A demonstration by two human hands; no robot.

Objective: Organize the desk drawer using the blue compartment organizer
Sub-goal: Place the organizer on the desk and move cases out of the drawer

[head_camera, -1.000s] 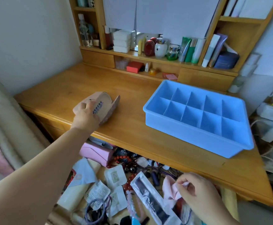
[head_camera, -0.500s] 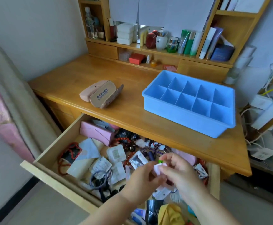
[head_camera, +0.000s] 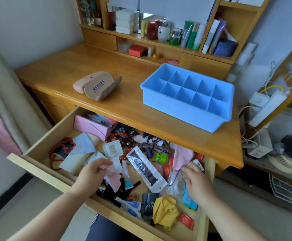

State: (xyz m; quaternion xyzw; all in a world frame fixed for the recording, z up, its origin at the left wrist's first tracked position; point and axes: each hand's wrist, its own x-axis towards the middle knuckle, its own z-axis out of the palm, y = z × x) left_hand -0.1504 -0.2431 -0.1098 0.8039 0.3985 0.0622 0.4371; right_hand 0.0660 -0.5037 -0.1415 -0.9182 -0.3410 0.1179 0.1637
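The blue compartment organizer (head_camera: 167, 108) stands empty on the right of the wooden desk top. Below it the desk drawer (head_camera: 49, 136) is pulled open and crammed with loose items: a pink box (head_camera: 91, 126), red beads (head_camera: 119, 135), a long clear packet (head_camera: 146, 168), a yellow cloth (head_camera: 165, 210), tubes and cords. My left hand (head_camera: 92, 173) is over the drawer's left middle and pinches a small pink cloth (head_camera: 114, 179). My right hand (head_camera: 196, 180) hovers over the right side with blurred, spread fingers above a clear plastic bag (head_camera: 175, 184), next to another pink cloth (head_camera: 182, 156).
Two glasses cases (head_camera: 96, 86) lie on the desk left of the organizer. Shelves at the back hold bottles, jars and books (head_camera: 213, 36). A power strip and cables (head_camera: 267, 105) hang right of the desk. A bed edge runs along the left.
Both hands were together over the drawer's middle on a small pink thing. They have moved apart; the left keeps a pink cloth, the right has gone to the right side.
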